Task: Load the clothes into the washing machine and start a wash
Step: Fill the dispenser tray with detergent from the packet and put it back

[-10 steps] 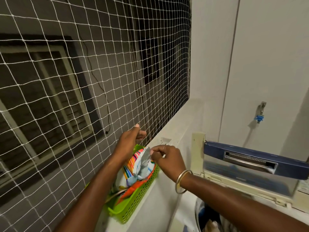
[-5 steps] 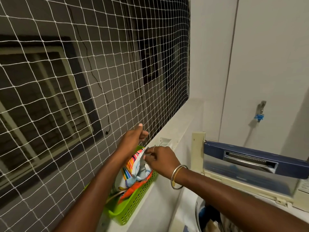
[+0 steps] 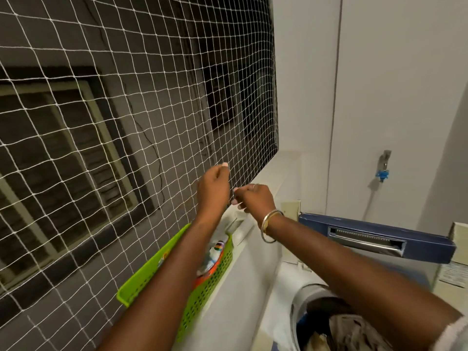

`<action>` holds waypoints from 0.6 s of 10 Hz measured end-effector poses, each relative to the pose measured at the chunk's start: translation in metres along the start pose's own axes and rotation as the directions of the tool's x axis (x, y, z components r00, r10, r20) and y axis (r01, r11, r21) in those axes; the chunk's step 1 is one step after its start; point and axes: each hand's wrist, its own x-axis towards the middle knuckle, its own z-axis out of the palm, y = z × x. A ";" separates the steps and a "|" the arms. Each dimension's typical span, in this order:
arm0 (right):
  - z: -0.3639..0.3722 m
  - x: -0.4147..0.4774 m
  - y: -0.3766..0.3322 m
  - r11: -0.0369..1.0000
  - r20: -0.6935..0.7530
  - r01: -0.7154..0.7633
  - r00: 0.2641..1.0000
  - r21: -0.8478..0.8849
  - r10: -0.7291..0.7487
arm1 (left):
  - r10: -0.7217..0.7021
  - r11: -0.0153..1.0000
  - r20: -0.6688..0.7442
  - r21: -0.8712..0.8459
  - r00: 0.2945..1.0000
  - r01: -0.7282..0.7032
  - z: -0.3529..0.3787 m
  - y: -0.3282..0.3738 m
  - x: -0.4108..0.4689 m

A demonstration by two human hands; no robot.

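Note:
My left hand [image 3: 214, 188] and my right hand [image 3: 254, 198] are raised close together in front of the net, above the far end of the green basket [image 3: 202, 302]. Both have curled fingers, and I cannot make out anything between them. A colourful packet [image 3: 215, 250] lies in the basket, partly hidden by my left forearm. The top-loading washing machine [image 3: 304, 295] stands at lower right with its blue lid [image 3: 374, 239] up. Clothes [image 3: 352, 330] lie in the drum under my right forearm.
A white safety net [image 3: 126, 148] covers the opening on the left. The basket sits on a white ledge [image 3: 273, 178] beside it. A tap with a blue fitting [image 3: 383, 171] is on the wall behind the machine.
Both hands have lifted off the colourful packet and risen toward the net. The packet has dropped back lower in the basket.

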 end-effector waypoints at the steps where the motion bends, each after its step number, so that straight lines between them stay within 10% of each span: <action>1: -0.011 0.025 0.001 0.994 -0.009 -0.108 0.994 -0.029 0.107 | -0.075 0.993 -0.117 -0.098 0.990 0.063 0.041 0.003 0.004; 6: -0.051 0.086 0.080 0.844 0.087 -0.209 0.954 -0.494 0.287 | -0.294 0.907 -0.198 0.251 0.935 0.339 0.111 -0.109 -0.030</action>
